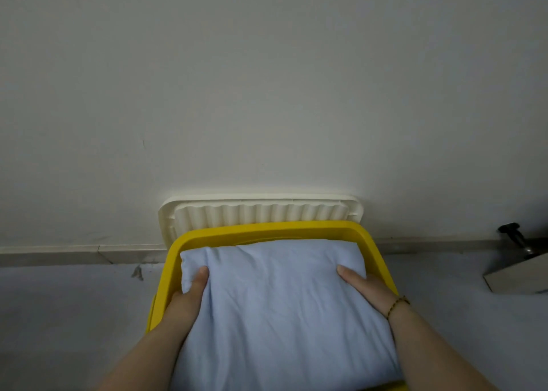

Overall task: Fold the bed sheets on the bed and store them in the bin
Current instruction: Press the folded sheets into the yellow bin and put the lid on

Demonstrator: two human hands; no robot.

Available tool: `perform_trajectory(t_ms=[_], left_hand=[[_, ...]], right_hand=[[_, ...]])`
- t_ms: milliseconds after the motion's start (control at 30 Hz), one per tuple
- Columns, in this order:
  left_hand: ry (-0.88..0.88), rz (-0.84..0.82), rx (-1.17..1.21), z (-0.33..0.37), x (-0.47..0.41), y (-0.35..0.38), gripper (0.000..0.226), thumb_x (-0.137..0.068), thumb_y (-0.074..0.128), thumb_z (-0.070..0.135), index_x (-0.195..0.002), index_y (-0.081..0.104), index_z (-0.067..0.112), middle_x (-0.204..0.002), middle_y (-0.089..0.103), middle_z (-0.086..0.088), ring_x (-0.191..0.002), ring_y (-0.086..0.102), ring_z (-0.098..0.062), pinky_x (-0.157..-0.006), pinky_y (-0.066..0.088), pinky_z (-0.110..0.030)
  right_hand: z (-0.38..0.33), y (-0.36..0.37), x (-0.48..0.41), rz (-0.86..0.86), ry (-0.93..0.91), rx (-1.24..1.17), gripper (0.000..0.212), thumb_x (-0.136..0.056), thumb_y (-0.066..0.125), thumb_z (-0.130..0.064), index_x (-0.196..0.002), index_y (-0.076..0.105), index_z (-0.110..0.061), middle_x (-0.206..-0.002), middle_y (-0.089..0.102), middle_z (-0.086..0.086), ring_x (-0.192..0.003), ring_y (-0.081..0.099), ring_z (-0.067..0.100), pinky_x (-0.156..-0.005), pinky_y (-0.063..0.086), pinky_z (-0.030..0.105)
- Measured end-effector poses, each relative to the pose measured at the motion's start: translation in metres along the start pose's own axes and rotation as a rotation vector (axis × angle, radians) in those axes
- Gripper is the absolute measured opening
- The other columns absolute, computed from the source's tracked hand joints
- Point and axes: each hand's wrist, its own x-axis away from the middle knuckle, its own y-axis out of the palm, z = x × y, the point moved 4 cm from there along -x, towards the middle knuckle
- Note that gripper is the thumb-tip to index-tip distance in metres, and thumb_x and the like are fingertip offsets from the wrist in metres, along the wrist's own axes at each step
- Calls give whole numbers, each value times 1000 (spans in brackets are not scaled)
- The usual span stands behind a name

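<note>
The folded sheet (275, 307), pale blue and plump, lies across the mouth of the yellow bin (267, 233), its long axis running from the person toward the wall. Each grip is clamped on it: the left hand (189, 296) on the left edge, the right hand (364, 287) on the right, thumbs on top and fingers tucked underneath. Both hands are equally near. Whether the bundle already rests inside or hangs just over the rim is hard to tell. The way in is straight down between the side walls, likely a snug fit. A cream lid (261, 214) leans behind
</note>
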Motion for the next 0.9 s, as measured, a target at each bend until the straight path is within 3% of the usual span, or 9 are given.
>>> perform_trajectory(t_ms=[67,133,233,367,467,533,633,733,900], left_hand=[[23,21,-58,-1,-2,0,53,-96,45,29,-136,38,-5,-141,39,-27,-129,38,-39,-102,32,-41],[42,74,-166,5,3,2,56,-96,46,25,-138,31,-8,-144,34,-27,-133,34,-39,-106,28,-40],[378,172,-373,30,17,12,68,-92,54,28,-145,21,3,-152,22,-19,-140,23,-34,-114,19,-39],[894,180,-891,24,45,46,69,-79,38,56,-133,44,13,-131,53,-22,-123,46,-39,-111,18,-38],[861,45,-1148,-13,38,65,65,-88,10,66,-130,41,26,-126,61,-11,-120,37,-29,-113,-6,-38],[824,-1,-1214,-25,31,71,66,-88,5,66,-128,41,29,-125,61,-8,-120,37,-29,-113,-12,-42],[843,-34,-1250,-31,23,80,66,-88,4,65,-126,42,28,-128,59,-10,-132,27,-31,-113,-14,-44],[880,-29,-1204,-39,11,88,68,-88,2,66,-134,36,28,-143,35,-7,-145,-9,-20,-112,-13,-48],[1017,10,-1150,-61,-19,108,69,-89,3,64,-149,-2,29,-157,-12,3,-145,-10,-19,-111,-7,-56]], right_hand=[[-5,5,0,1,-15,39,97,-35,76,-71,-116,52,-23,-106,61,-1,-98,57,21,-87,45,32],[-11,4,-2,112,-79,129,63,-77,69,-40,-130,46,-15,-131,53,7,-116,51,24,-96,41,31],[-25,1,7,403,-323,474,73,-88,57,-30,-147,18,-14,-154,20,9,-141,23,22,-113,23,31],[-26,41,19,369,-346,938,106,-54,-1,-79,-146,-11,-27,-156,-16,5,-145,-8,22,-116,-1,39],[-7,47,9,280,-237,1051,132,-20,-39,-81,-143,-19,-35,-153,-25,1,-143,-18,21,-115,-5,46],[0,46,2,260,-190,1083,134,-17,-45,-75,-143,-19,-36,-153,-27,0,-142,-19,22,-115,-5,46],[11,46,-12,260,-150,1098,128,-33,-42,-78,-147,-8,-30,-156,-14,6,-143,-10,27,-115,9,47],[27,48,-30,321,-123,1104,81,-83,-10,-66,-130,38,-21,-133,54,12,-122,35,28,-88,50,45],[47,53,-61,354,-186,1120,65,-89,-3,-57,-121,44,-25,-128,44,6,-112,41,27,-74,55,42]])
